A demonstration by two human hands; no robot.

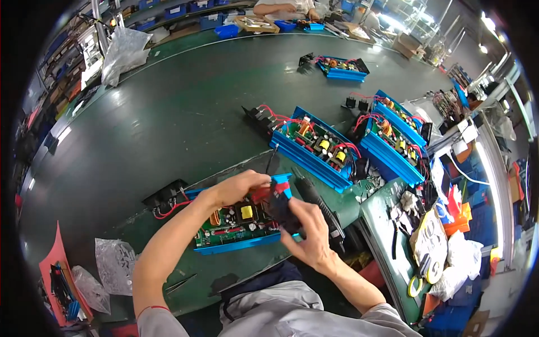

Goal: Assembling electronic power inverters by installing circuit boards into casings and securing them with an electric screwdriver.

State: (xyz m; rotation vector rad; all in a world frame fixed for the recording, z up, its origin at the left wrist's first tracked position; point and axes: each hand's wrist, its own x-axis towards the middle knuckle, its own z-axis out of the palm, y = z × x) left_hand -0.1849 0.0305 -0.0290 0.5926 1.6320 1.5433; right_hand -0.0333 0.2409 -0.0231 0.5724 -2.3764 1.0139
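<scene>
So I've got the right hand [312, 231] partly closed, thumb and fingers gripping the black end panel [279, 209] at the right end of the nearest blue casing [241, 245], down on the table [168, 118]. Left hand [238, 189] has its fingers curled by that same end, can't tell what they're holding.

At ten o'clock we see a crumpled clear bag [123, 55]; at twelve, a brown tray [259, 31] beside a blue bin [227, 31]; at four, a yellow tape roll [410, 286]; at eight, a red holder [53, 247].
</scene>
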